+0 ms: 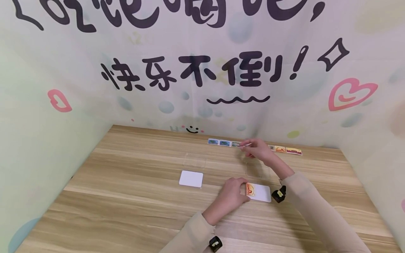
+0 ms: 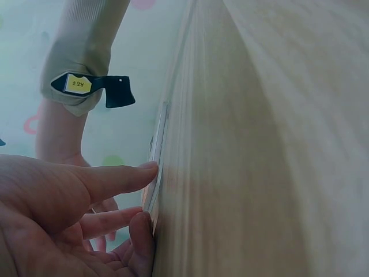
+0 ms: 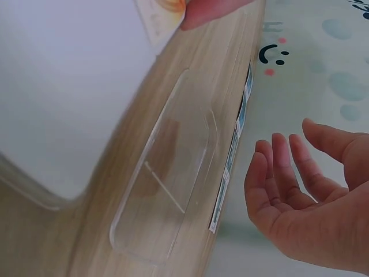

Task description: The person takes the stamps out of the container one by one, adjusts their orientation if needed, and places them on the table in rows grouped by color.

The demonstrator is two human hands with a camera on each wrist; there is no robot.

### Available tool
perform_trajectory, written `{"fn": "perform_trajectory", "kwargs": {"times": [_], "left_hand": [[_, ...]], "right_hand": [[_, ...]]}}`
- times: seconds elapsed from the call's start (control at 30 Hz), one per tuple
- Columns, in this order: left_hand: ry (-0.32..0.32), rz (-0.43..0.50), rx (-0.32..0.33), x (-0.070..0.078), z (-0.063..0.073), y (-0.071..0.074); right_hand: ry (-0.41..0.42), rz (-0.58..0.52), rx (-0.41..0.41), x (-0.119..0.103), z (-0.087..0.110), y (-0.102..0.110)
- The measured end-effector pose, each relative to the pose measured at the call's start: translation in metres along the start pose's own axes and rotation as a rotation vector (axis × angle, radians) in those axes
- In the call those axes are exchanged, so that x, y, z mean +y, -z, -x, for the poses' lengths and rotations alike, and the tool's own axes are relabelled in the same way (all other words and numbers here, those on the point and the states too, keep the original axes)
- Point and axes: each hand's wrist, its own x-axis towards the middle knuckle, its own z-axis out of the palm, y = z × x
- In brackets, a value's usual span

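Note:
A white card (image 1: 262,193) with an orange stamp (image 1: 251,189) at its left end lies near the table's middle right. My left hand (image 1: 231,193) holds that card by its left end, thumb and fingers at opposite edges; the left wrist view shows the card edge-on between the thumb (image 2: 132,175) and fingers. My right hand (image 1: 257,149) is over a row of small colourful stamps (image 1: 225,143) at the back of the table and hides the row's middle. Its fingers are loosely bent, with nothing seen between them in the right wrist view.
A second, blank white card (image 1: 191,179) lies left of my left hand. Behind the cards are two clear plastic pieces, one at left (image 1: 194,161) and another at right (image 1: 257,170). A printed cloth wall (image 1: 177,105) rises right behind the stamps.

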Motion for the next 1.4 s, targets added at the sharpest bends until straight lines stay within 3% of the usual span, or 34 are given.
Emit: {"fn": "perform_trajectory", "kwargs": {"times": [1.13, 1.4], "left_hand": [[0.021, 0.012, -0.012, -0.001, -0.001, -0.001], [0.010, 0.012, -0.006, -0.002, 0.001, -0.001]], "right_hand": [[0.006, 0.048, 0.024, 0.002, 0.028, 0.004], [0.012, 0.018, 0.030, 0.003, 0.037, 0.005]]}}
